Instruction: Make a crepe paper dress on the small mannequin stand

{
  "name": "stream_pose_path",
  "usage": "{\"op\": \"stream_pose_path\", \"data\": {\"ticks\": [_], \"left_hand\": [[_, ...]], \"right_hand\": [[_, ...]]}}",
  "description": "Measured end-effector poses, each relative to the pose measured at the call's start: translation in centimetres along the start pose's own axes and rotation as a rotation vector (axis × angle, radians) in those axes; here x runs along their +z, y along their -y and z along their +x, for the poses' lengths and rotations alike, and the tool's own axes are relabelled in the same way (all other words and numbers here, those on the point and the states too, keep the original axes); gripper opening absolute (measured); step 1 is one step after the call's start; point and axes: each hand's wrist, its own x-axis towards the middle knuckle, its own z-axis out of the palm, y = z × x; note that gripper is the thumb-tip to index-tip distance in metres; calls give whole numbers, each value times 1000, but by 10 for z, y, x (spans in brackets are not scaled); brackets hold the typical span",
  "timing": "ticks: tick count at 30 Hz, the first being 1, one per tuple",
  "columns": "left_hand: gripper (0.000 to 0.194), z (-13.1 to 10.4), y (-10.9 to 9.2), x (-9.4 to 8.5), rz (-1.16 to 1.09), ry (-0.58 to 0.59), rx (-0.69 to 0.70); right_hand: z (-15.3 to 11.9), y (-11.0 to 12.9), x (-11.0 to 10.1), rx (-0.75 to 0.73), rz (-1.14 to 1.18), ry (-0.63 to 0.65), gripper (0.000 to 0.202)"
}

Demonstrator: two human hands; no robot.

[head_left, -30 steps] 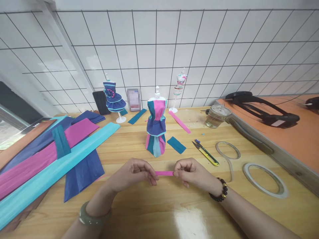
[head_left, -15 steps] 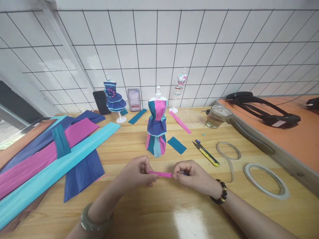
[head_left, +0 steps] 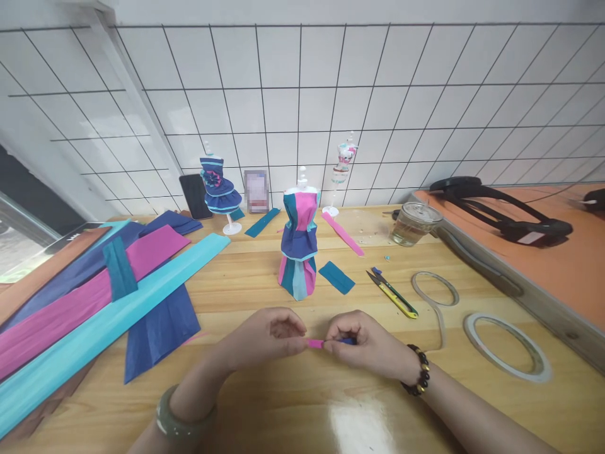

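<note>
While the right hand (head_left: 362, 345) pinches one end of a short, narrow, bright pink strip (head_left: 315, 343) between thumb and forefinger, with a small dark blue piece (head_left: 348, 341) partly hidden in its curled fingers, the left hand (head_left: 269, 339) meets the other end with its thumb, its forefinger raised and loosely bent; whether it grips the strip cannot be told. The strip is between the two hands, over a varnished pale wooden table (head_left: 265, 416). From it, at twelve o'clock, stands a small white mannequin in a pink, teal and navy panelled dress (head_left: 300, 243); at one o'clock lies a flat teal rectangle (head_left: 337, 277), and at two, a pair of yellow-handled thread snips (head_left: 394, 297). A broad white tape ring (head_left: 540, 372) lies flat at three o'clock. Between nine and ten o'clock, long crepe-like turquoise, pink, navy and brown strips (head_left: 155, 289) overlap in a heap. At eleven o'clock, a second mannequin in a ruffled navy dress (head_left: 221, 186) stands near the white tiled wall (head_left: 278, 101).
</note>
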Motion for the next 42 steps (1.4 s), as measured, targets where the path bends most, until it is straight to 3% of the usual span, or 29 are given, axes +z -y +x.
{"op": "stream_pose_path", "data": {"ticks": [9, 15, 22, 27, 36, 42], "left_hand": [[31, 4, 10, 13, 111, 81, 16], [30, 5, 10, 12, 65, 33, -3], [31, 7, 11, 11, 10, 28, -28], [31, 7, 12, 11, 20, 27, -33], [24, 3, 10, -10, -46, 25, -50], [27, 2, 11, -14, -145, 1, -104]], "right_hand": [[0, -3, 6, -43, -89, 13, 22], [1, 1, -2, 117, 198, 168, 44], [3, 0, 0, 122, 287, 166, 49], [3, -2, 6, 131, 268, 105, 36], [4, -1, -7, 129, 212, 5, 33], [4, -4, -11, 120, 181, -39, 33]]}}
